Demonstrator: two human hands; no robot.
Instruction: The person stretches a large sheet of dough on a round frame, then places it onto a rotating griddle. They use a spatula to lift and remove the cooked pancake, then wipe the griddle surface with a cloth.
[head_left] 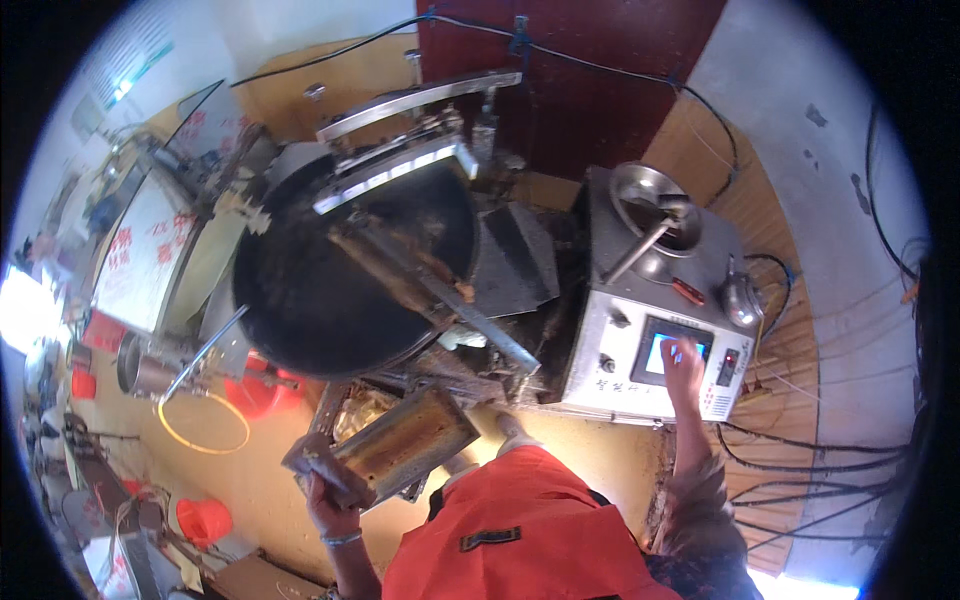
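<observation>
Here, my left hand (330, 492) had its fingers clamped on the metal tray (400, 445), while my right hand (683, 362) pressed loosely spread fingertips on the control box's touchscreen (668, 353).

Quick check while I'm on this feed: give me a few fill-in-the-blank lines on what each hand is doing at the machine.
1. The right hand touches the lit ____ on the control box.
2. The left hand grips a rusty metal ____.
3. The large round pan is ____ in colour.

Missing words: screen; tray; black
</observation>
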